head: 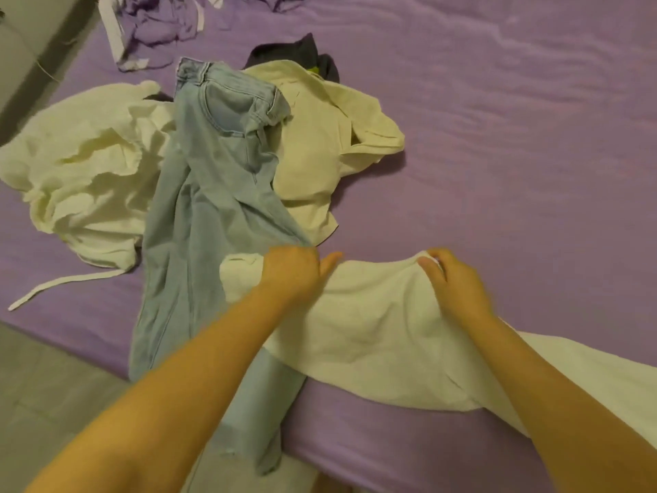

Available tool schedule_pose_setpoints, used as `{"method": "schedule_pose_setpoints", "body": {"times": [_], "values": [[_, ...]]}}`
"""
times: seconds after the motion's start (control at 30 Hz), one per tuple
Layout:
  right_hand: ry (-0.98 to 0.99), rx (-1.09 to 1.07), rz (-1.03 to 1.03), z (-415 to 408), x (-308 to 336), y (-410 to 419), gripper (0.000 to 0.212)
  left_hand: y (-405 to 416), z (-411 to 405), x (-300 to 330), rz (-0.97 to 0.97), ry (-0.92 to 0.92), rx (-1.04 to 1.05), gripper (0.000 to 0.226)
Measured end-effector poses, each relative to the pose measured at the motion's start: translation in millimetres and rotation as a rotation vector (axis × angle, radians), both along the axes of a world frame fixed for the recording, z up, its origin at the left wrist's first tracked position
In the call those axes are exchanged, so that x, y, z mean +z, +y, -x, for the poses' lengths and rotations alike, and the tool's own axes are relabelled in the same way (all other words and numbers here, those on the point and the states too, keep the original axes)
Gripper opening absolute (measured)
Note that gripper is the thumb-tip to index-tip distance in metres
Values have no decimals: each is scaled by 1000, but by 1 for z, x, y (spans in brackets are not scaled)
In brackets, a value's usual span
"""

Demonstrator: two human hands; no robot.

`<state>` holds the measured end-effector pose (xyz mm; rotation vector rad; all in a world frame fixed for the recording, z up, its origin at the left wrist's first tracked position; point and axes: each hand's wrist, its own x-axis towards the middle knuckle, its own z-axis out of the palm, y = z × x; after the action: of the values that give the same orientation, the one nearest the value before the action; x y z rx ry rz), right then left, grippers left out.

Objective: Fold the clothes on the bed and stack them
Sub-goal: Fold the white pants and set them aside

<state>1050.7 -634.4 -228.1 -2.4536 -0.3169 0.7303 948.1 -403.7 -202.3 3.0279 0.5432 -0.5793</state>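
A cream garment (366, 332) lies spread at the near edge of the purple bed (515, 154). My left hand (291, 272) grips its far left corner with curled fingers. My right hand (455, 279) pinches its far right corner. Light blue jeans (209, 193) stretch from the middle of the bed down over the near edge, partly under my left forearm. A crumpled white garment (89, 172) with a loose strap lies to the left. A cream top (320, 154) sits behind the jeans, with a dark garment (295, 53) behind it.
A purple and white heap of cloth (153, 26) lies at the far left of the bed. Grey floor (46, 386) shows at the lower left. The right half of the bed holds only the wrinkled sheet.
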Motion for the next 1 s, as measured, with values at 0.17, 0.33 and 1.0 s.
{"method": "schedule_pose_setpoints", "body": {"times": [0.17, 0.33, 1.0], "values": [[-106, -37, 144, -11, -28, 11, 36, 16, -24, -36, 80, -43, -182, 61], [-11, 12, 139, -2, -9, 0, 36, 3, -14, -8, -36, 153, -303, 60], [-160, 159, 185, -26, -74, 46, 32, 47, -8, -107, -152, -476, -254, 37]]}}
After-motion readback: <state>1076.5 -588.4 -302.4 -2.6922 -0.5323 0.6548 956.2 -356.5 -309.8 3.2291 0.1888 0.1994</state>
